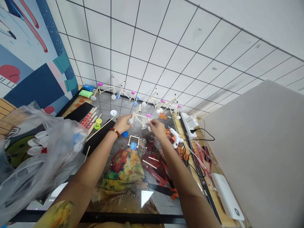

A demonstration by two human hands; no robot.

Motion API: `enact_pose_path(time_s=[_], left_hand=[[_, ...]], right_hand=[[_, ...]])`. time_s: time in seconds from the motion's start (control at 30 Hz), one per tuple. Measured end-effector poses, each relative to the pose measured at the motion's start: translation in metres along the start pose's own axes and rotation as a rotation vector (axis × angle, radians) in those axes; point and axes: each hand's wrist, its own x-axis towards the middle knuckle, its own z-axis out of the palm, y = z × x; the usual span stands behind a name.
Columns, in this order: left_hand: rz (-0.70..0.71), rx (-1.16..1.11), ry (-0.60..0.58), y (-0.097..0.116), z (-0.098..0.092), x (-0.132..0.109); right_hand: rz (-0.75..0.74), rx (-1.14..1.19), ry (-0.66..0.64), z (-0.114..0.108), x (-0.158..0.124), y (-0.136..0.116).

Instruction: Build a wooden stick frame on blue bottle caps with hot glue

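Between my hands stands a small bicycle-like model of pale wooden sticks (139, 117), with a pink oval piece (148, 115) on top and white round caps as wheels. My left hand (123, 124) closes its fingertips on the model's left end, by a white cap (130, 121). Just under the pink piece, my right hand (157, 129) pinches the model's right end. Below the model, a blue cap (125, 134) and a square stick frame (134, 136) lie on the glossy table, with a blue block (133, 146) at the frame's lower side.
Several similar stick models, one with a pink piece (100, 84), line the tiled wall. A white glue gun (176, 138) with its cord lies at right, near a power strip (189, 123). A plastic bag of caps (54, 139), sticks and a yellow-green cap (97, 126) are at left.
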Motion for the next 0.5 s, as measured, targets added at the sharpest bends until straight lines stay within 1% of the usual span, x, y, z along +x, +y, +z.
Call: enact_pose_path(time_s=[0.17, 0.3, 0.37, 0.47, 0.5], left_hand=[[-0.018, 0.032, 0.016, -0.005, 0.002, 0.001], [0.002, 0.056, 0.004, -0.006, 0.0, 0.001], [0.018, 0.073, -0.008, -0.003, -0.002, 0.0], [0.031, 0.108, -0.016, 0.006, -0.003, -0.003], [0.033, 0.136, -0.016, 0.01, -0.003, -0.004]], right_hand=[[-0.012, 0.003, 0.005, 0.001, 0.001, -0.001], [-0.043, 0.015, 0.008, 0.004, 0.001, 0.001], [-0.077, 0.015, 0.062, 0.003, -0.001, 0.004], [-0.123, 0.026, 0.197, 0.001, -0.008, 0.007], [-0.127, 0.035, 0.218, 0.001, -0.012, 0.007]])
